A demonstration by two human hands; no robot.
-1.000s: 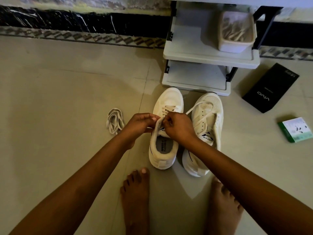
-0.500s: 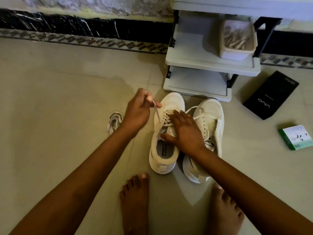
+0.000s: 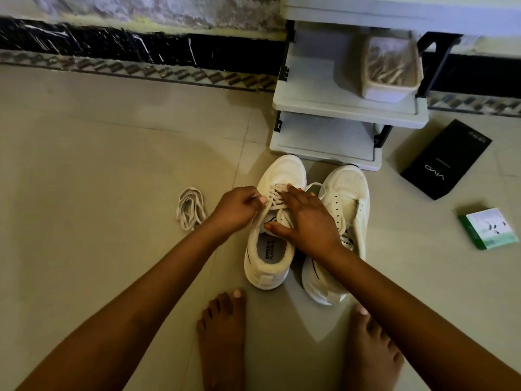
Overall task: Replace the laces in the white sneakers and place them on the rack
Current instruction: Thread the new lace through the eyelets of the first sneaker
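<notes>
my left hand (image 3: 235, 211) pinches the soft flat cream lace (image 3: 275, 199); my right hand (image 3: 306, 218) lies spread, steadying the light white fabric sneaker (image 3: 277, 221) mid-frame. i'd grip near the lace's stiff tip.

"vivo" on black box (image 3: 446, 159); "SPEED" on left sneaker's insole (image 3: 270, 247); green box (image 3: 489, 232) print unreadable.

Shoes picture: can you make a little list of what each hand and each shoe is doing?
left hand: pinches the lace of the left sneaker
right hand: flat, fingers straight, pressing on the left sneaker
right sneaker: on the floor beside it, untouched
loose lace bundle: on the floor, left of the shoes
rack: holds a tub, no shoes
</notes>
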